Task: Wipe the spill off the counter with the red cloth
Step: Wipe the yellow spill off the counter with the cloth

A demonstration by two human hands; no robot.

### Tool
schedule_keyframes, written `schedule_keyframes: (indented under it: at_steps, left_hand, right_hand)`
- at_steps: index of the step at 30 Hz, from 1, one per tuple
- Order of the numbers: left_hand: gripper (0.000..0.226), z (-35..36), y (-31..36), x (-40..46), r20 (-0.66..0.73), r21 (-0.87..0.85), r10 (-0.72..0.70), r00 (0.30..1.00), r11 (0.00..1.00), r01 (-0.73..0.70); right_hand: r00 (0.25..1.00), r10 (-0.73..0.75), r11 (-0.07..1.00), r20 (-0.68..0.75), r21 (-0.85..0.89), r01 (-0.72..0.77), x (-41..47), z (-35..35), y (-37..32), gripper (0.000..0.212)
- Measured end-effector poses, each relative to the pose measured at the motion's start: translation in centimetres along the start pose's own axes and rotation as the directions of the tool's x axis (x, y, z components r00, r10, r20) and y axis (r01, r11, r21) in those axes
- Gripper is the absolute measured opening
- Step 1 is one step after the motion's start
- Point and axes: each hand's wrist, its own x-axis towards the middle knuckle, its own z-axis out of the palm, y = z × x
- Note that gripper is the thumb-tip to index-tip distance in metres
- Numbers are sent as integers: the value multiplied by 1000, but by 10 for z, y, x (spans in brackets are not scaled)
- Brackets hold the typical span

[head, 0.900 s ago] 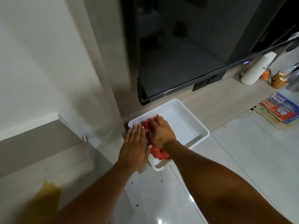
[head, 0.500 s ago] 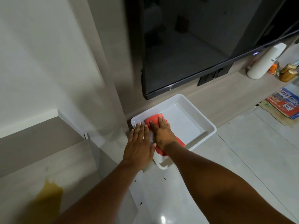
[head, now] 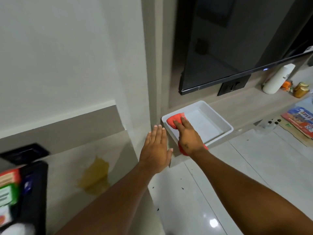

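The red cloth (head: 174, 120) lies in the near-left corner of a white tray (head: 218, 119) and hangs over its front rim. My right hand (head: 188, 136) rests on the cloth with fingers curled into it, gripping it. My left hand (head: 156, 148) hovers flat and empty just left of the tray, fingers together and pointing away from me. A yellow-brown spill (head: 94, 175) spreads on the pale counter (head: 67, 167) at lower left, well apart from both hands.
A black TV screen (head: 237, 39) hangs above the tray, with a black socket plate (head: 233, 84) under it. A white bottle (head: 277, 79), small jars (head: 301, 89) and a printed packet (head: 299, 118) stand at right. Boxes in a black holder (head: 20, 192) sit at lower left.
My left hand has lifted off the tray edge and drifted left. My right hand has bunched the red cloth toward the tray's near rim. The view has swung left, showing more spill.
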Motion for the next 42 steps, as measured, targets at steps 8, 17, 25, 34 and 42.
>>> schedule_keyframes:
  at_steps: [8, 17, 25, 34, 42]
  left_hand:
    - [78, -42, -24, -153, 28, 50, -96, 995, 994, 95]
    - [81, 10, -102, -341, 166, 31, -208, 964, 978, 206]
    - [88, 50, -151, -404, 169, 12, -256, 952, 966, 258]
    - [96, 66, -163, -403, 130, -34, -255, 958, 965, 261]
    - [96, 72, -164, -403, 125, -80, -271, 955, 956, 282]
  right_hand:
    - [981, -192, 977, 16, 97, 189, -147, 51, -98, 74]
    - [990, -88, 988, 108, 135, 73, -276, 150, -149, 72]
    - [992, -72, 985, 107, -151, 87, -299, 195, -140, 64]
    - [969, -211, 964, 128, -138, 228, -218, 199, -152, 56]
    - [977, -182, 974, 107, -114, 194, -168, 189, -139, 52]
